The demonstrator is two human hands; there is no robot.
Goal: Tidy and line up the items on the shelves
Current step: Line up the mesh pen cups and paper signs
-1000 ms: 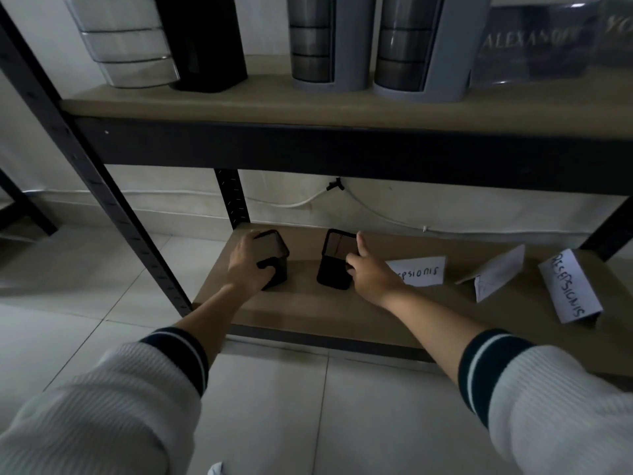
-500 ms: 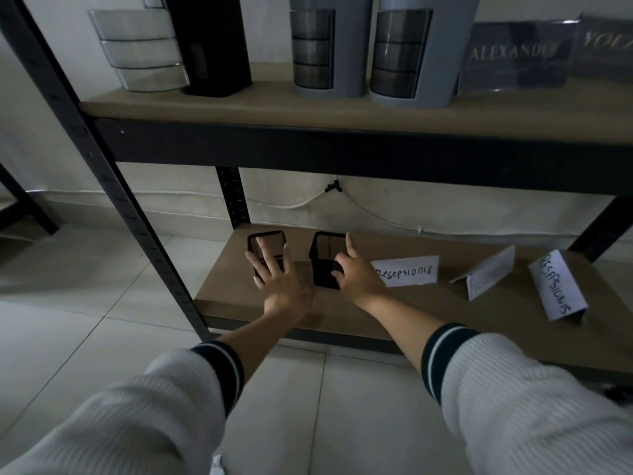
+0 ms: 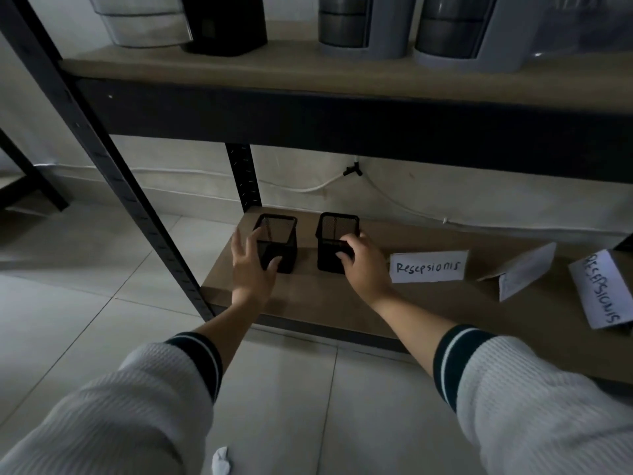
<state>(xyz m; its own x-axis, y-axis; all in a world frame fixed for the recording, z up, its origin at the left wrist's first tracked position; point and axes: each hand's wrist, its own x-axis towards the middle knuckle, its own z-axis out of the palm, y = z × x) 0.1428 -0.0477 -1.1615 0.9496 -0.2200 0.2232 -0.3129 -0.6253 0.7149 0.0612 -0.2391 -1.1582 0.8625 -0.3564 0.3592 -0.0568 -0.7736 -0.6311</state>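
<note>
Two black mesh pen holders stand upright side by side at the left end of the bottom shelf (image 3: 308, 296). My left hand (image 3: 251, 265) is spread with straight fingers against the front of the left holder (image 3: 279, 234), the thumb touching its lower front. My right hand (image 3: 363, 260) grips the right holder (image 3: 337, 231) at its front rim, fingers curled over the edge. To the right lie three white paper name cards: one upright reading "Resepsionis" (image 3: 428, 267), one tipped over (image 3: 524, 270), one turned sideways (image 3: 601, 289).
The upper shelf (image 3: 308, 68) carries a clear tray stack (image 3: 144, 18), a black box (image 3: 222, 24) and two grey drawer units (image 3: 363, 25). A black upright post (image 3: 113, 166) slants at the left. A white cable (image 3: 308, 188) runs along the wall. Tiled floor lies below.
My left hand let go of the left holder and now rests spread against its front. Both holders sit farther back and squarer. My right hand curled tighter over the right holder's rim.
</note>
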